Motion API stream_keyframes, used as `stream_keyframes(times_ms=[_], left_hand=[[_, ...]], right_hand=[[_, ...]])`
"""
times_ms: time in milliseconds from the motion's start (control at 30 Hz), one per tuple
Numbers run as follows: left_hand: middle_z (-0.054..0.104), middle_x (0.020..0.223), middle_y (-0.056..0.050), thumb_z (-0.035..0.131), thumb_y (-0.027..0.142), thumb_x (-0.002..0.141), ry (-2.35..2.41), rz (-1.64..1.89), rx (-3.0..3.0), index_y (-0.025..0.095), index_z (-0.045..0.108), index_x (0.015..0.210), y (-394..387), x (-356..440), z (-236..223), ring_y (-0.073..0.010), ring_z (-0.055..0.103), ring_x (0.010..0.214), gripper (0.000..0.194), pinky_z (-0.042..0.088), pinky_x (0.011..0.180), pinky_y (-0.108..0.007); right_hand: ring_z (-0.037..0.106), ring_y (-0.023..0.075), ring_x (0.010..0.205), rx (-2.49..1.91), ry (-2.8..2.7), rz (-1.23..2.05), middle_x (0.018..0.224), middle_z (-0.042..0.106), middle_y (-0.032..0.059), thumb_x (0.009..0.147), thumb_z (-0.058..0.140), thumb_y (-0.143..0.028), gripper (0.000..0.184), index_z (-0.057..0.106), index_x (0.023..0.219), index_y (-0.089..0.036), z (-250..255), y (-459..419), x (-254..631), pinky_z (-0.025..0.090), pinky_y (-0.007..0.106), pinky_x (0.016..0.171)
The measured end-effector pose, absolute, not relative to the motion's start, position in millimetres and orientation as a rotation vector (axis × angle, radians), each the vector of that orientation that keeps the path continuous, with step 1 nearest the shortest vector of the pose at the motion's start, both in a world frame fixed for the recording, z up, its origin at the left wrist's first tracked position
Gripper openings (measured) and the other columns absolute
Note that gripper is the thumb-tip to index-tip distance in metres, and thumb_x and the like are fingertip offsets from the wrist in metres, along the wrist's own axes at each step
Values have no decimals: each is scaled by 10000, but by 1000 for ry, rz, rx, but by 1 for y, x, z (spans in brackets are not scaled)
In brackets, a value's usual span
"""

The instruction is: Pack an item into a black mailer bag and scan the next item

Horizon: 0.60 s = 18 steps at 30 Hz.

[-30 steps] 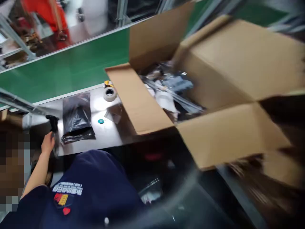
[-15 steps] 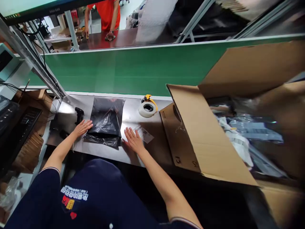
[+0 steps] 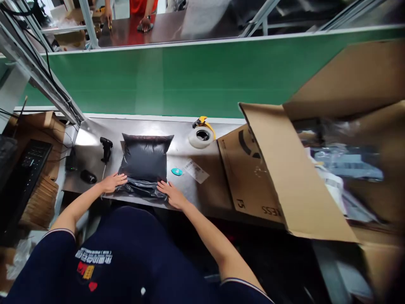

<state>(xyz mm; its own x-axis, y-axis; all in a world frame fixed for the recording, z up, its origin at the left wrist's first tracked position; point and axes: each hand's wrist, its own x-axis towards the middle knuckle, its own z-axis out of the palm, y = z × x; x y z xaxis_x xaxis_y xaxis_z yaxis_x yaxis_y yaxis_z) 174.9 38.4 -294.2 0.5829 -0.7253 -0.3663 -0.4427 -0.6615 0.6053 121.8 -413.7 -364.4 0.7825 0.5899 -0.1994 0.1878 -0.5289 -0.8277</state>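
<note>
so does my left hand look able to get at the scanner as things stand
Probably yes: the scanner is just beyond your left hand, and nothing visible blocks the way; the hand only seems to need lifting off the bag's edge.

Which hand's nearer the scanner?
Left: the left hand is just below the scanner in view, at the left edge of the black bag; the right hand is farther, at the bag's right edge.

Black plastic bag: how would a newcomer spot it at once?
Find the metal table below the long green panel. On its left part, with the left hand and right hand at its near corners, lies the bag. Black and crumpled along its near edge, it is far larger than the pistol-shaped device or teal oval.
</note>
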Motion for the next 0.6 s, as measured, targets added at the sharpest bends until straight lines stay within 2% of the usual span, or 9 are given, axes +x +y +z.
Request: stream_keyframes(times_ms=[67,133,167,233,267,333,467,533,600], left_hand=[[698,1510,-105,624,127,784,-425,-796,2252,222,806,1327,29,170,-291,-322,570,1508,581,249,1363,-477],[823,1144,-144,630,275,922,12,-685,2151,165,851,958,23,173,-288,-343,727,1234,250,433,1238,-466],[813,981,-155,581,369,992,143,-629,2124,155,812,827,21,176,-287,-338,756,1083,355,513,1137,-461],[762,822,-160,426,480,1074,242,-551,2101,141,761,770,19,182,-286,-306,744,870,565,584,949,-447],[749,796,-157,379,487,1087,275,-516,2078,129,761,800,18,184,-285,-287,731,814,597,591,895,-435],[750,806,-145,399,481,1078,310,-439,2038,114,779,898,15,184,-282,-264,724,805,558,590,876,-414],[779,1022,-115,764,410,866,257,-274,2025,166,808,1012,2,173,-273,-280,709,1073,287,534,1062,-410],[772,1100,-125,826,366,790,213,-221,2009,180,802,1024,-4,166,-268,-294,693,1132,300,515,1102,-421],[772,1121,-143,797,377,811,163,-204,1968,174,778,1074,-7,161,-264,-296,702,1138,333,517,1105,-431]], right_hand=[[581,316,1510,-1920,-150,499,1474,728,94,873,590,-264,462,813,1278,-245,-363,-406,113,270,622,1386],[724,322,1254,-1782,190,392,1122,835,95,881,661,-458,283,824,936,-234,-363,-401,112,445,592,1278],[748,318,1089,-1752,293,348,919,810,87,874,666,-562,357,753,768,-232,-363,-400,113,529,577,1181],[689,289,822,-1744,393,283,643,655,52,853,627,-730,554,547,574,-258,-363,-399,119,610,538,972],[648,272,758,-1734,428,255,595,601,41,838,615,-768,589,491,552,-269,-362,-398,122,613,513,901],[627,257,753,-1700,459,207,643,635,51,829,616,-759,552,557,609,-256,-359,-397,127,600,460,840],[678,256,881,-1624,433,138,914,770,92,858,621,-637,457,749,925,-203,-350,-393,134,594,395,828],[687,256,916,-1602,429,108,953,777,90,860,619,-602,442,760,973,-198,-348,-392,135,596,391,843],[694,256,948,-1590,429,85,974,781,82,848,617,-593,447,768,996,-199,-348,-391,134,595,393,876]])
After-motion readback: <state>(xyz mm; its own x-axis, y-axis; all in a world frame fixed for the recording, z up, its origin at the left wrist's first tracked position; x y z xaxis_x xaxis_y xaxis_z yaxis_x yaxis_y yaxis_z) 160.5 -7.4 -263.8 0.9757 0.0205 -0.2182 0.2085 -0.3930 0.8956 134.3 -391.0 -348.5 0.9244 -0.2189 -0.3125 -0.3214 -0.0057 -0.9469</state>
